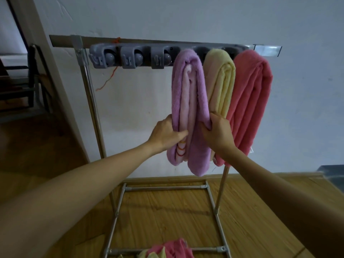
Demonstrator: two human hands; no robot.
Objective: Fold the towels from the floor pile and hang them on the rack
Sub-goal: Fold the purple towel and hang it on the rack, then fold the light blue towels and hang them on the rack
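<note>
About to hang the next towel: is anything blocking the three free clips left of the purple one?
Nothing visible. The three grey clips left of the purple towel hang bare; only a loose orange thread dangles there. Both hands, left and right, grip that towel.

Folded purple towel (188,108) hangs on rack (130,56), left of yellow towel (220,84) and pink towel (249,101); pile (167,250) lies at rack's base.

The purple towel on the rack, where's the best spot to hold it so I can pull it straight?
Probably low down, by its two hanging halves. The purple towel is folded over the rack, so take one half from each side, as the left hand and right hand grip it, clear of the yellow towel.
</note>
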